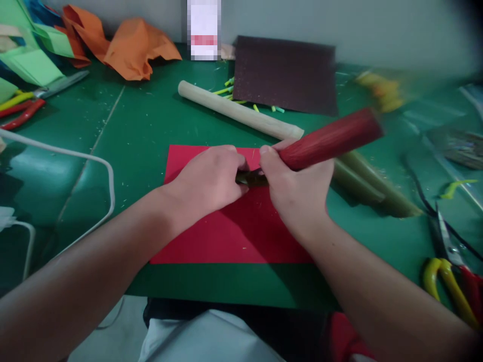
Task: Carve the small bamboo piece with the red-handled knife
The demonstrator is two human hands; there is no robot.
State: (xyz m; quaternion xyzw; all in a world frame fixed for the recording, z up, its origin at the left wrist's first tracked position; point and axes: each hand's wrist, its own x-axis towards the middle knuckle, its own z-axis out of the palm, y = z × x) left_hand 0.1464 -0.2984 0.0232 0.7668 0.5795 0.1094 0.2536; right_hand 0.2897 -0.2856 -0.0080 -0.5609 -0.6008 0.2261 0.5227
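My left hand [213, 176] is closed, its fingertips pinching a narrow dark olive piece [249, 178] that spans the small gap to the other hand. My right hand [298, 193] wraps round a thick red roll [332, 138], which slants up to the right with its far end blurred. The lower end of that roll is hidden in the grip. Both hands hover over or rest on a red sheet [211, 241] lying on the green table. Whether the olive piece joins the red roll I cannot tell.
A pale roll [237, 109] and a dark brown sheet [285, 75] lie beyond the hands. Olive rolls [362, 181] sit to the right. Scissors [449, 271] lie at the right, other scissors [26, 108] at the left. A white cable [109, 176] loops left. Orange paper [136, 48] is crumpled behind.
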